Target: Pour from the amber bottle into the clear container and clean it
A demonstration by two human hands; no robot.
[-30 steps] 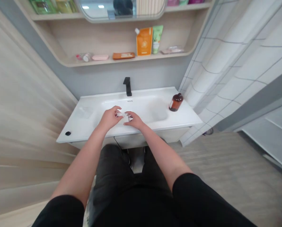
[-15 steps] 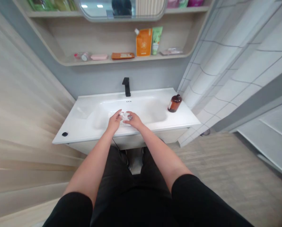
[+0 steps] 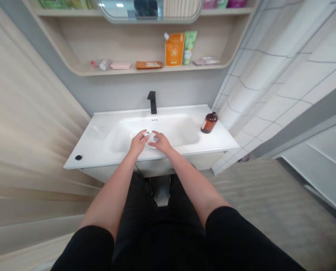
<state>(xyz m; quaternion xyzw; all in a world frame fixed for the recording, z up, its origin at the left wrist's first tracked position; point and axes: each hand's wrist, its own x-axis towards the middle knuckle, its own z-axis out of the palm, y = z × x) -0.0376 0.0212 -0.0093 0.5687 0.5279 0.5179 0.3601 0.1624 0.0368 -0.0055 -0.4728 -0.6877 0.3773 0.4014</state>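
While hands (image 3: 137,144) (image 3: 162,143) half-curl, both hold small clear object (image 3: 152,136).

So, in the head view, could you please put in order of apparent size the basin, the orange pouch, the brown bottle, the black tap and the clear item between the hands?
1. Basin
2. Orange pouch
3. Brown bottle
4. Black tap
Unranked: clear item, partly covered, so its size is unsure.

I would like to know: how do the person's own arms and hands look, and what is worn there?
The short black fabric left sleeve and the matching black right sleeve look plain and end at bare forearms. The bare left hand and bare right hand are without gloves; no watch or bracelet shows. Finer details are too small to judge.
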